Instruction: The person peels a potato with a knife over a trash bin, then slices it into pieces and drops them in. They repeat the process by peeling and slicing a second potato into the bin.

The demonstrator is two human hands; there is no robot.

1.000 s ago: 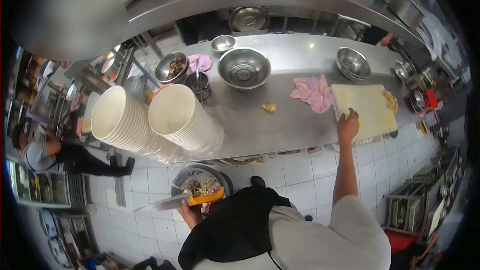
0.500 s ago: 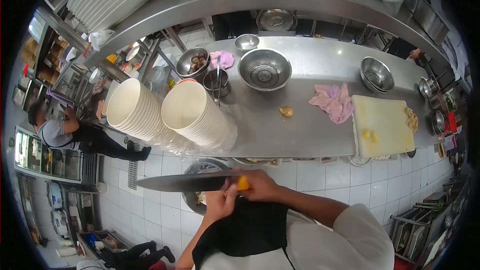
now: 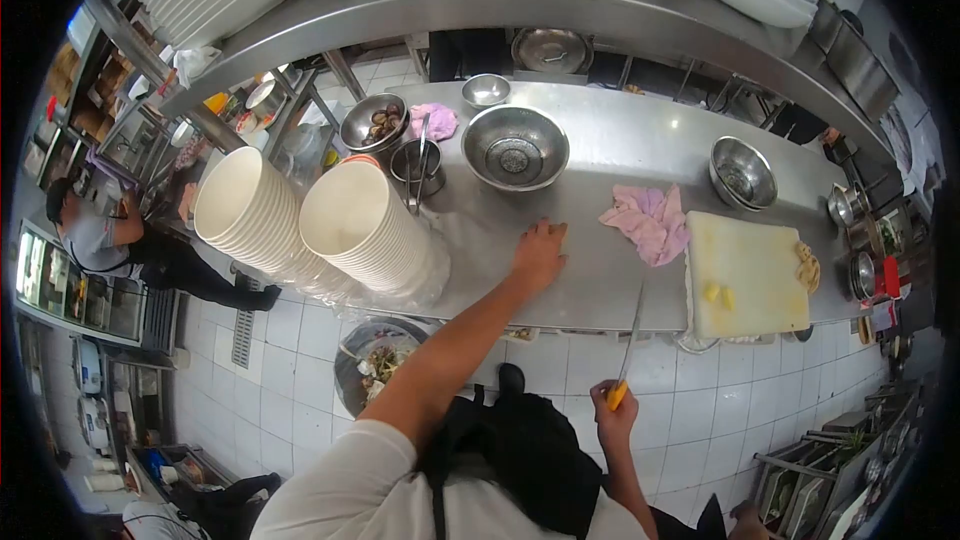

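Observation:
My left hand [image 3: 540, 254] reaches onto the steel counter [image 3: 480, 280], its fingers curled down over the spot where a knobbly yellow-brown piece of ginger lay; the piece is hidden under them. In my right hand [image 3: 613, 416], in front of the counter edge, is a knife [image 3: 634, 337] gripped by its yellow handle, blade pointing up and away from me. To the right, a pale cutting board [image 3: 750, 260] carries small peeled yellow pieces [image 3: 720, 295] and a beige knobbly lump [image 3: 807, 268]. A pink cloth [image 3: 650, 224] lies left of the board.
Stacked white tubs [image 3: 350, 215] stand on the counter's left. Behind are a steel bowl [image 3: 515, 147], a pot with utensils [image 3: 417, 168] and a bowl of dark pieces [image 3: 373, 123]. A waste bin [image 3: 350, 380] is below left. An overhead shelf [image 3: 560, 5] holds plates. A co-worker [image 3: 110, 230] stands far left.
My hands have parted. The left moved forward onto the counter over the ginger; the right moved right and swung the knife from pointing left to pointing away. The view shifted slightly.

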